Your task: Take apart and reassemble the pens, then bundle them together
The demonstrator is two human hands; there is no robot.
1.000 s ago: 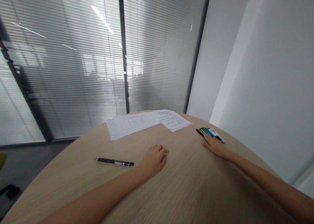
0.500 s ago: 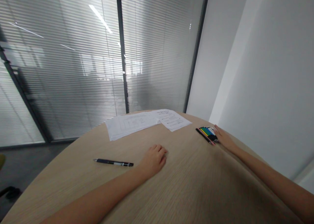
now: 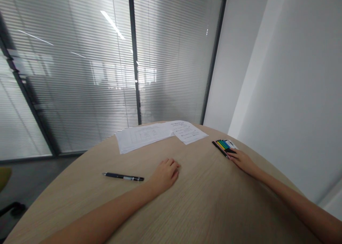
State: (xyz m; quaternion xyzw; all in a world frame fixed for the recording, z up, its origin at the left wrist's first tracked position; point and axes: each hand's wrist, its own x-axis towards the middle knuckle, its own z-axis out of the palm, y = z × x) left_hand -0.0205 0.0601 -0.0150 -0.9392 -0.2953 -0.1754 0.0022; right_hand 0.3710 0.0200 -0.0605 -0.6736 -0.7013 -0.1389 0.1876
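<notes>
My left hand [image 3: 165, 174] rests on the pale wood-grain round table [image 3: 208, 201], its fingers loosely curled and holding nothing. A dark blue pen [image 3: 123, 177] lies just left of it, apart from my hand. My right hand [image 3: 242, 162] lies flat with its fingertips against the near edge of a pack of coloured markers [image 3: 223, 146]. A dark marker or pen [image 3: 220, 149] lies along the pack's left side. Farther along the table are a sheet of printed tables [image 3: 141, 138] and a smaller printed sheet [image 3: 188, 131], both beyond my hands' reach of contact.
Behind the table's far edge stands a glass partition with slatted blinds [image 3: 80, 80]. A white wall [image 3: 288, 76] rises close on the right. At the lower left, a yellow-green chair seat [image 3: 4, 174] and a black chair base [image 3: 12, 209] stand on the dark floor.
My right hand has slid from the pack's far right end back to its near edge. My left hand and the pen have stayed in place, apart from slight camera movement.
</notes>
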